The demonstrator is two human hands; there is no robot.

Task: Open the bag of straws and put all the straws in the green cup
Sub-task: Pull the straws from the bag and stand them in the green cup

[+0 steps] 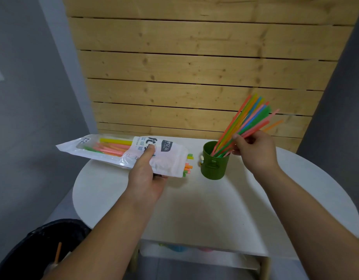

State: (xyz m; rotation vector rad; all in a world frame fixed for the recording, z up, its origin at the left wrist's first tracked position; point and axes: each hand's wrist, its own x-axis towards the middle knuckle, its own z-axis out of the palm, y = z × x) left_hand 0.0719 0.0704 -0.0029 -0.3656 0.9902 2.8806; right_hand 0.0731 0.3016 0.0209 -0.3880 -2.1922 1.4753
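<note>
The bag (122,152) lies flat over the table's (194,209) 10 o'clock edge, its open mouth facing 3 o'clock, where a few straw ends (188,166) poke out. My left hand (146,174) pinches it, thumb pressed on the printed face, the other fingers tucked underneath. The green cup (214,166) stands just beside that mouth, at its 3 o'clock. My right hand (253,150) has its fingers curled round a fanned bunch of straws (247,122), whose lower ends sit inside the cup while the tops lean toward 1 o'clock. Let go at that slant and I think the bunch could lever the cup over or spill past the rim. Tilting the bag could slide loose straws onto the table. The bag's print hides how many remain inside. I cannot see the cup's bottom, and what's in the dark bin (33,249) at 7 o'clock is blurred.
</note>
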